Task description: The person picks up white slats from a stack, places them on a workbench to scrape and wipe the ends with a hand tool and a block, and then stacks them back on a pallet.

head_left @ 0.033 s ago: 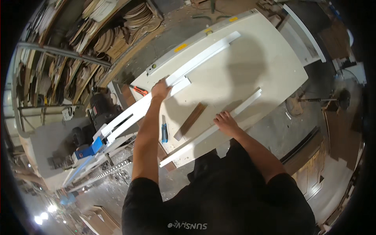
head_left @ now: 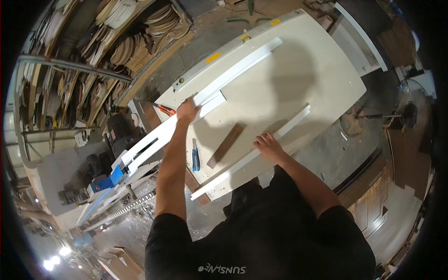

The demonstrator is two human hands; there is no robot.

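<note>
- Head view looks down on a long white strip (head_left: 205, 100) that lies slantwise across the far-left part of the white surface (head_left: 298, 79); its long axis runs from the surface's far edge down and left, past the surface's near-left corner and out over the machinery beside it.
- Left hand (head_left: 186, 111) sits on this strip about midway along it, fingers curled over the top; whether they wrap fully around it cannot be told.
- A second white strip (head_left: 252, 154) lies along the near edge of the surface, roughly parallel to the first.
- Right hand (head_left: 268, 143) rests on that near strip, fingers spread and flat, pressing rather than gripping.
- Each strip lies directly under its own hand; the left hand is the nearer one to the far strip, the right hand to the near strip, and both strips point the same slanted way.
- Between the two strips on the surface lie a brown wooden block (head_left: 226, 144) and, just left of it, a blue-handled utility knife (head_left: 195, 156).
- Left of the surface stands a dark motor (head_left: 119, 130) with a blue part (head_left: 109, 179) below it.
- Beyond the surface's far-left side, shelves hold stacked curved wooden pieces (head_left: 126, 46).
</note>
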